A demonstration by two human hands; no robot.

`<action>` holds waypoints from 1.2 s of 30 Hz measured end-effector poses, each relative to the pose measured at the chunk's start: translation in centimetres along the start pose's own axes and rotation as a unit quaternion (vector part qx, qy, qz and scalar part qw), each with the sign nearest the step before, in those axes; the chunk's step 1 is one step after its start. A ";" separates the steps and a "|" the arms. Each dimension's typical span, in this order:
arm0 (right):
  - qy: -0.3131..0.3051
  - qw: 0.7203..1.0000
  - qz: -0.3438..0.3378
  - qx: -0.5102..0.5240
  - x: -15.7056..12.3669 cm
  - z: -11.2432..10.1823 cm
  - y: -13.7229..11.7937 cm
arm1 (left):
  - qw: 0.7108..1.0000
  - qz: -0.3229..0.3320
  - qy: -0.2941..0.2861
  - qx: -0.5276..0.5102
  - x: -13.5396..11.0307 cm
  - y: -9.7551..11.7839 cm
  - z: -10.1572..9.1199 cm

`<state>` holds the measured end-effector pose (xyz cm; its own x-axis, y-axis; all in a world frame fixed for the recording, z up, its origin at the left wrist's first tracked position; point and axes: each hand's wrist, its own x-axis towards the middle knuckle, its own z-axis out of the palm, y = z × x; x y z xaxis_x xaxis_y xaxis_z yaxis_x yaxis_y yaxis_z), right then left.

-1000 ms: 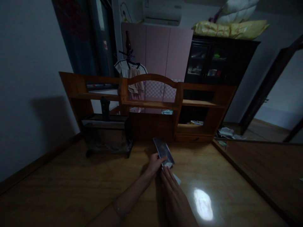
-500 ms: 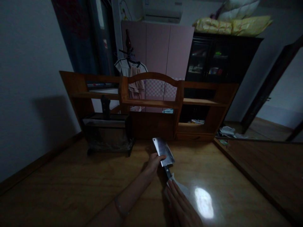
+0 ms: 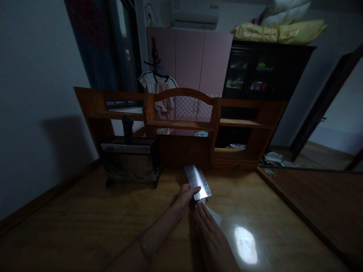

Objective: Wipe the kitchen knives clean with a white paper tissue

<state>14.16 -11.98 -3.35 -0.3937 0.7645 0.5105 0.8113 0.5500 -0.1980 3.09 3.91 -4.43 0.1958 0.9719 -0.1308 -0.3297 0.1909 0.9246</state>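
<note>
A cleaver with a broad shiny blade points away from me above the wooden tabletop. My left hand grips the blade near its lower left edge, with the thumb lying on the flat face. Over the cleaver's handle, my right hand presses a white cloth or tissue, its fingers close together. Hand and cloth hide most of the handle. To the left stands a dark knife block with one black-handled knife upright in it.
A wooden shelf unit runs along the far side of the tabletop. A wall rises at the left. A raised wooden edge borders the right. Bright light reflects off the surface near my right hand.
My right hand and the white cloth have slid up the handle toward the blade, covering the black handle that showed before. The blade has tilted slightly and now catches light; my left hand keeps its grip.
</note>
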 end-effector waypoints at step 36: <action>-0.060 0.996 -0.055 0.037 -2.1 -1.8 -0.4 | 0.965 -0.075 -0.022 -0.250 -1.4 3.4 1.5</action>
<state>15.44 -14.46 -2.82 -0.5315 0.7298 0.4299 0.7274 0.6534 -0.2099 3.07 2.99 -0.58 0.3117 0.9234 -0.2239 -0.6971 0.3824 0.6065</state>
